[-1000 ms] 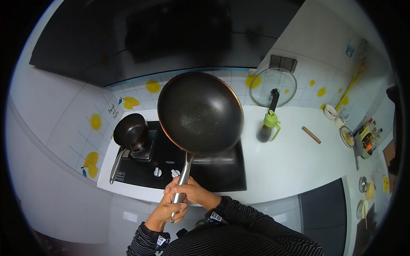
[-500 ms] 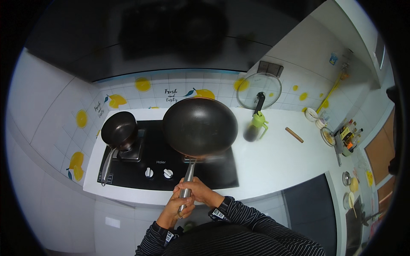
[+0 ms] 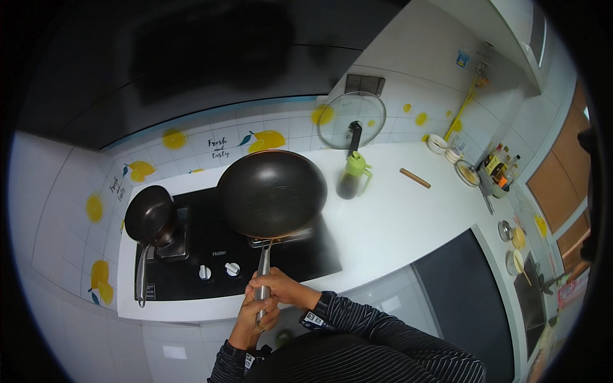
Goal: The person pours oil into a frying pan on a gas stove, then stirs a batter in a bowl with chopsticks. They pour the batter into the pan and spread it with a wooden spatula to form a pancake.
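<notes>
Holding the wok [image 3: 272, 195] a bit lower than a second ago, straight out past both hands [image 3: 283, 286], clamped tight round its handle [image 3: 265, 260].

Lemon-patterned white tiles [image 3: 233, 122] back a white countertop [image 3: 383, 223] beneath a glossy black panel [image 3: 211, 54]

Bare hands [image 3: 281, 285] — black, white-striped sleeves [image 3: 377, 332] — dark wristbands [image 3: 306, 325] with black-and-white markers [image 3: 313, 317].
</notes>
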A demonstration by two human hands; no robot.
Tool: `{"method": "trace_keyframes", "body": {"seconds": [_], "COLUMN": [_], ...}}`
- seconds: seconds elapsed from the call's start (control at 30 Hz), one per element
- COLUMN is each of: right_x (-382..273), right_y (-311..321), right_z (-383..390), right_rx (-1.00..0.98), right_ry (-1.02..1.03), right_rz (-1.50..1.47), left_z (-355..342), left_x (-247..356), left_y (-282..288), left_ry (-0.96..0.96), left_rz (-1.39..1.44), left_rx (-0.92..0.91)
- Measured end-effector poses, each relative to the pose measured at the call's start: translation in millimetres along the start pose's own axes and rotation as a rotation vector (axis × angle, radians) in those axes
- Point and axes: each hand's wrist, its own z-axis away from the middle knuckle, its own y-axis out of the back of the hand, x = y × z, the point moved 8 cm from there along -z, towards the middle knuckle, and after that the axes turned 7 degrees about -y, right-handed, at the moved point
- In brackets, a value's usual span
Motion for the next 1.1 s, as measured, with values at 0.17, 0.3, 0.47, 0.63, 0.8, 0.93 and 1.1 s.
{"method": "trace_keyframes", "body": {"seconds": [0.17, 0.3, 0.47, 0.63, 0.8, 0.93, 1.1], "right_x": [-3.7, 0.6, 13.6, 48.6, 70.8, 67.0, -14.1], "right_y": [0.5, 8.3, 44.5, 114.2, 193.1, 244.5, 287.4], "right_z": [-0.1, 0.2, 30.4, 107.7, 223.9, 297.0, 343.0], "right_rx": [-0.029, 0.010, 0.154, 0.461, 0.773, 0.952, 0.941], "right_ry": [0.022, -0.008, -0.030, -0.146, -0.082, -0.027, 0.192], "right_rz": [0.012, 0.009, 0.033, 0.135, -0.029, -0.169, -0.026], "left_z": [-4.5, -4.4, -0.7, -5.4, -15.5, -26.6, -31.6], "left_x": [1.2, 0.9, -0.9, -7.9, -63.6, -147.4, -239.4], "left_y": [-2.2, -3.6, 0.4, 22.3, 65.7, 68.7, 19.3], "left_ry": [-0.001, 0.016, 0.073, -0.057, 0.048, 0.303, 0.500], "left_rz": [-0.029, -0.088, -0.083, -0.146, 0.194, 0.040, -0.068], "left_rx": [-0.003, 0.016, 0.065, 0.098, 0.376, 0.402, 0.405]}}
